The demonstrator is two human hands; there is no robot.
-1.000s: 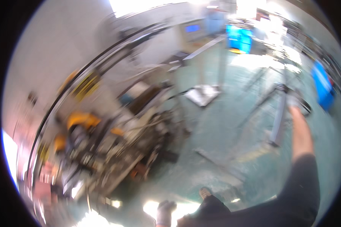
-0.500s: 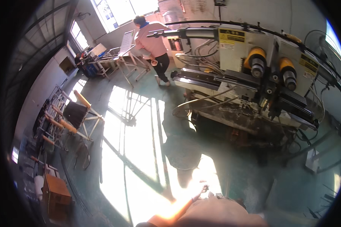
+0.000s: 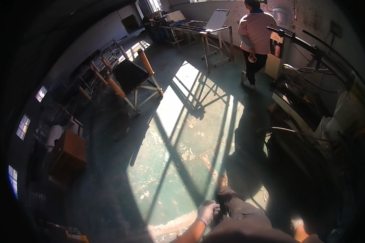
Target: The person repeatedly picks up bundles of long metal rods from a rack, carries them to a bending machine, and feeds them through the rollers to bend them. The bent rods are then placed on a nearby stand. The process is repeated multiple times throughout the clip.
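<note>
View has swung off the machine onto the sunlit green floor (image 3: 182, 133). Head view: left hand (image 3: 207, 211), gloved, at 6 o'clock, fingers loosely curled, holding nothing, resting against dark trouser leg (image 3: 247, 214). Right hand out of frame. Another person (image 3: 255, 32) stands at 1 o'clock.

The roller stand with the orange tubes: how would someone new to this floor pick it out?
Start at the sunlit patch of green floor; the roller stand sits at its upper left edge, apart from the far metal table. It alone has a crossed pale frame carrying a dark panel with orange tubes along its sides.
</note>
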